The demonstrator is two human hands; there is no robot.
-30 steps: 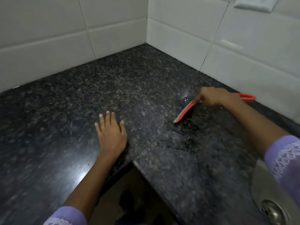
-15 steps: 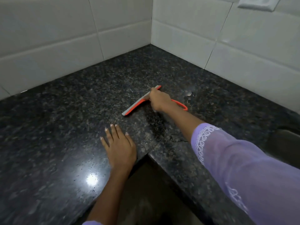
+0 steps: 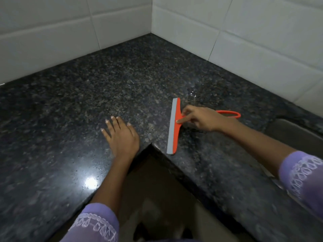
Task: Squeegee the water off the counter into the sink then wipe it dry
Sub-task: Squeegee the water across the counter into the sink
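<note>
An orange squeegee [image 3: 175, 126] with a grey rubber blade lies blade-down on the dark speckled granite counter [image 3: 104, 88], near the inner corner of its L-shaped front edge. My right hand [image 3: 201, 119] grips the squeegee's handle just behind the blade; the handle's orange loop sticks out behind my wrist. Flat on the counter to the left of the blade rests my left hand [image 3: 120, 137], fingers spread, holding nothing. A small patch of water [image 3: 192, 92] glints just beyond the blade's far end. The sink's edge [image 3: 290, 131] shows at the right.
White tiled walls [image 3: 227, 32] meet in a corner behind the counter. The counter's front edge cuts inward at the middle bottom, with the floor below. A ceiling light reflects on the counter at the lower left.
My right hand has drawn the squeegee back to the right and toward me, and turned its blade to run roughly front to back. My left hand has stayed flat on the counter.
</note>
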